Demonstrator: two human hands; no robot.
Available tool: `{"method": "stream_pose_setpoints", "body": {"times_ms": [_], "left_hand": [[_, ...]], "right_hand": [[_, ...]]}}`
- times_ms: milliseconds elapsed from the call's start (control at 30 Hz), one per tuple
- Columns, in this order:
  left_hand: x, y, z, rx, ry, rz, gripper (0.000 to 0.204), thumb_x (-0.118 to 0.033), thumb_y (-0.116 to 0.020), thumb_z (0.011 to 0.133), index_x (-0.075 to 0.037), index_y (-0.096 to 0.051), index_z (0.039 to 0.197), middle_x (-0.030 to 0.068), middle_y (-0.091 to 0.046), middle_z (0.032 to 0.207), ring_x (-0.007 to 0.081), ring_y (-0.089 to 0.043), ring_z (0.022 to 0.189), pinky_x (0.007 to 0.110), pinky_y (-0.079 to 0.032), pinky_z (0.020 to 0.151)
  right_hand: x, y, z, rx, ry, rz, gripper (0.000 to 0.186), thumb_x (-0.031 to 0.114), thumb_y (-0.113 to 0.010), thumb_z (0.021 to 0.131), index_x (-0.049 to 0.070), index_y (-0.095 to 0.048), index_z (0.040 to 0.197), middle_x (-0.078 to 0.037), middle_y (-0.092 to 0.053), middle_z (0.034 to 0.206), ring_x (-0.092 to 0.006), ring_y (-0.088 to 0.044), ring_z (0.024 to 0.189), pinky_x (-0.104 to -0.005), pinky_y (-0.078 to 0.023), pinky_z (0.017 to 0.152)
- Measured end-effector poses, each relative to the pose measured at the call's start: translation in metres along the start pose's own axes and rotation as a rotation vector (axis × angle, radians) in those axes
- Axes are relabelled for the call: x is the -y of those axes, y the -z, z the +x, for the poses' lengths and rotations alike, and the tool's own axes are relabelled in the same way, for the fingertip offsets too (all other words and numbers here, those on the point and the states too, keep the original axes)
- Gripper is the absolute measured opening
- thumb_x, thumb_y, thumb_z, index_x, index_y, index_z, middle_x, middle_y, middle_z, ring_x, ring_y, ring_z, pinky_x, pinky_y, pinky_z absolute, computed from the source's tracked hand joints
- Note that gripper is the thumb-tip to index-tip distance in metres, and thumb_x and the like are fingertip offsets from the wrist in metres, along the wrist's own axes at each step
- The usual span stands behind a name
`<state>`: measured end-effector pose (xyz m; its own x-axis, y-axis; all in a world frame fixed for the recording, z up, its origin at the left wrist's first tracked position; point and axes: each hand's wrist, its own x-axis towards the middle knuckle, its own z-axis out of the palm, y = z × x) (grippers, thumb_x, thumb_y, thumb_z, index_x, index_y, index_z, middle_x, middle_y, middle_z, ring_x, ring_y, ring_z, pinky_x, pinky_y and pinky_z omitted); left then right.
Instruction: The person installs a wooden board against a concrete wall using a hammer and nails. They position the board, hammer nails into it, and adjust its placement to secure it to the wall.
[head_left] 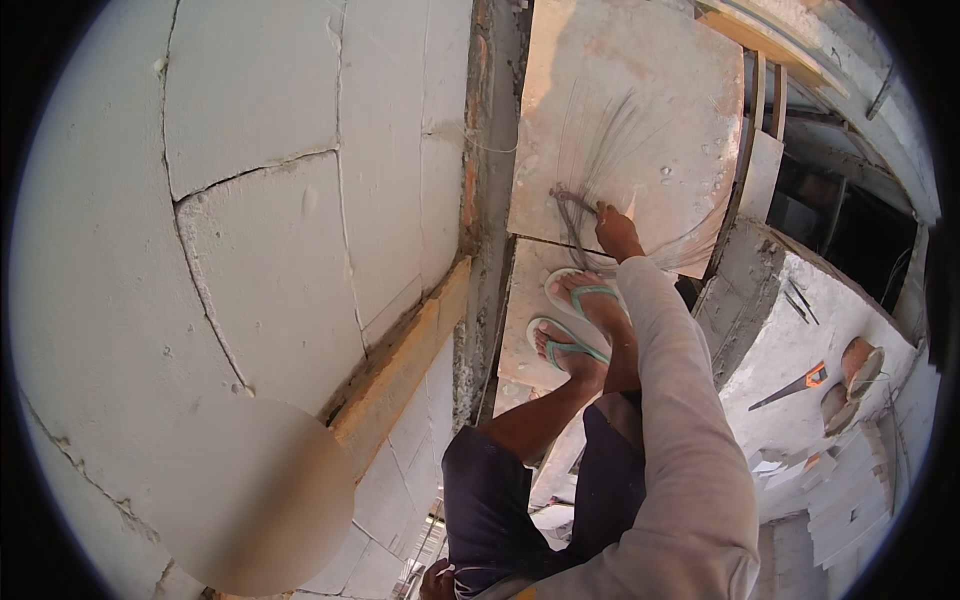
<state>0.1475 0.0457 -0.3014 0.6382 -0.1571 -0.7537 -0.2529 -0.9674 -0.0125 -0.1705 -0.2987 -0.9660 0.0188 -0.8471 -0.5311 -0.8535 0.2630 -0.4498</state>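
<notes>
Over the near end of a large pale board (690, 120), the right hand (618, 234) is closed, fingers curled in, around one limb of a dark forked tool (572, 198). The tool looks pincer-like, though it is too small in view to be sure. Its head points to the person's left, and its other limb runs back toward the feet. Whether it grips any wire cannot be told.

Just beyond it, thin dark wires (612, 135) fan out loosely across the board, away from the person. More long, curved strands (690, 240) sweep toward the board's right edge. None can be seen tied to anything, so I judge the wire work to be well short of finished: the tool is in hand, but the strands lie spread and have yet to be gathered or fixed. No completed piece can be made out.

The left hand (437, 580) is far back at the lower edge, beside the dark shorts (500, 500), cut off too much to tell how open it is or whether it holds anything.

Nearer the person, both feet stand in sandals (592, 291) just short of the wires. A wall of pale blocks (260, 240) rises on the left; to the right, an orange-handled saw (790, 388) lies well apart on a grey slab (770, 345), apparently not in use.
</notes>
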Motion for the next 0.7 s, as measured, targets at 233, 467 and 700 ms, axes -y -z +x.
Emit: {"method": "stream_pose_setpoints", "body": {"times_ms": [233,467,700], "left_hand": [[0.034,0.015,0.008,0.165,-0.055,-0.211,0.033,-0.009,-0.057,0.103,-0.001,-0.060,0.135,0.0139,-0.067,0.127,0.0197,-0.061,0.117,0.038,-0.050,0.104],[-0.067,-0.030,0.057,0.031,-0.293,0.104,0.030,-0.013,-0.057,0.103,0.001,-0.061,0.130,0.0161,-0.064,0.123,0.0242,-0.066,0.106,0.036,-0.055,0.093],[-0.085,-0.040,0.067,0.001,-0.243,0.244,0.025,-0.020,-0.061,0.103,0.000,-0.069,0.117,0.0136,-0.068,0.111,0.0219,-0.067,0.095,0.036,-0.054,0.085]], "right_hand": [[0.004,-0.006,-0.043,-0.140,0.258,-0.068,0.030,0.014,-0.062,0.088,-0.004,-0.064,0.111,-0.027,-0.065,0.100,-0.0435,-0.064,0.097,-0.0521,-0.053,0.087],[0.012,-0.032,-0.042,-0.008,0.066,0.092,0.029,0.015,-0.055,0.096,-0.002,-0.057,0.119,-0.026,-0.063,0.117,-0.0410,-0.068,0.105,-0.0483,-0.056,0.090],[0.013,-0.051,-0.032,-0.058,-0.112,0.102,0.032,0.021,-0.053,0.098,0.000,-0.057,0.122,-0.027,-0.067,0.106,-0.0424,-0.070,0.096,-0.0507,-0.056,0.086]]}}
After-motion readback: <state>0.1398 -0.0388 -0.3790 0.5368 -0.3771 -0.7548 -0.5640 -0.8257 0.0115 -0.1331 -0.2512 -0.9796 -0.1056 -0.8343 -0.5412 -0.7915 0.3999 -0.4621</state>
